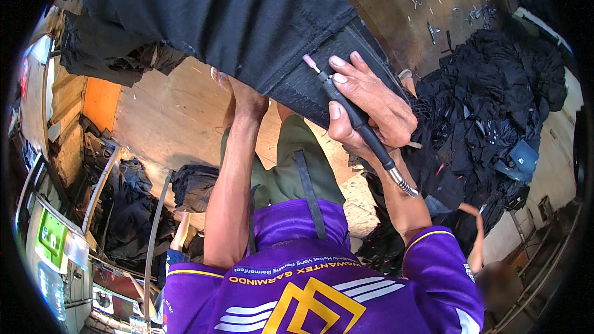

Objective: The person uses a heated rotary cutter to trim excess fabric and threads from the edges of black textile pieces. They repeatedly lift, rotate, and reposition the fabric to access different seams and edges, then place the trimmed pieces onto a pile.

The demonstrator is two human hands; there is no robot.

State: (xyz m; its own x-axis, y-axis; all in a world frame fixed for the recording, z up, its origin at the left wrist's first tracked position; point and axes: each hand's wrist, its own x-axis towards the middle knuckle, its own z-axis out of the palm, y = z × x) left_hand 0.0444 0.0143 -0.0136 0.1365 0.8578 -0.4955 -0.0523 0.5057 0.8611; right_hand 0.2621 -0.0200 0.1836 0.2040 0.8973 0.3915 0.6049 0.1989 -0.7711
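Note:
A black denim garment (204, 18) stretches across the top of the view, with stitched seams and a frayed edge on its right. My right hand (377, 108) is closed around a pen-shaped rotary grinder (356, 111), whose flexible metal cable end trails toward my forearm. Its small pink stone tip (309, 62) lies over the cloth near a seam; whether it touches cannot be told. At the garment's lower edge, my left hand (249, 98) grips the cloth from beneath, its fingers mostly hidden by the fabric.
A large heap of black garments (476, 99) lies to the right, with a blue denim piece (520, 159) on it. Small scraps litter the brown floor (396, 6). More dark cloth (133, 198) is behind metal bars at lower left. Other people's arms (475, 235) show at the edges.

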